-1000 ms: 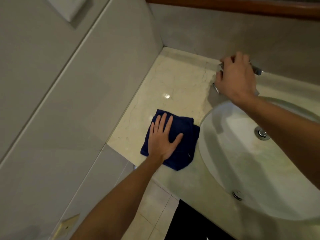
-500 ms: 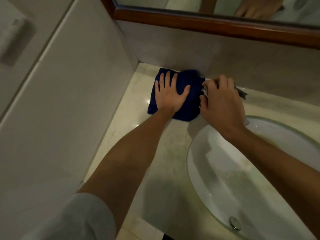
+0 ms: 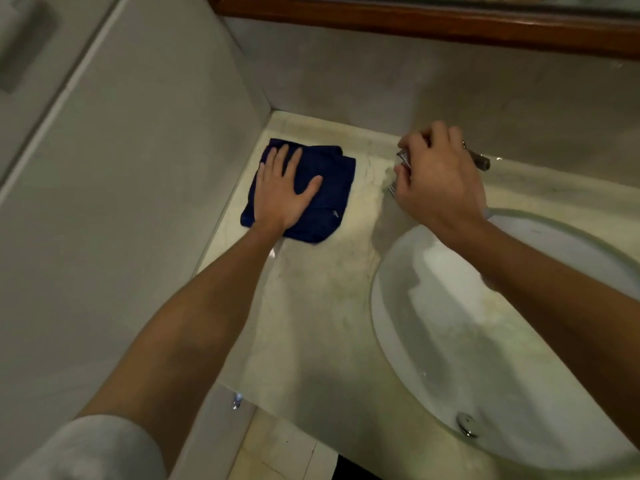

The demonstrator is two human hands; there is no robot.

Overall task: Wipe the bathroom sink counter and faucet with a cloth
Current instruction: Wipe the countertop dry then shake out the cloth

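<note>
Two hands on a pale marble counter, corner of a tiled bathroom.

Grey tile wall runs along the left; wood-framed mirror edge at top. Counter is glossy, veined, blotchy. Folded dark blue cloth, soft weave, lies near the back-left corner just beside the wall; left hand flat on it, fingers straight and spread, pressing. Right hand curled round the chrome faucet, hiding most of it; only bits of metal show. Oval white basin at right, smooth, right forearm crossing its rim. Drain near front edge.
</note>
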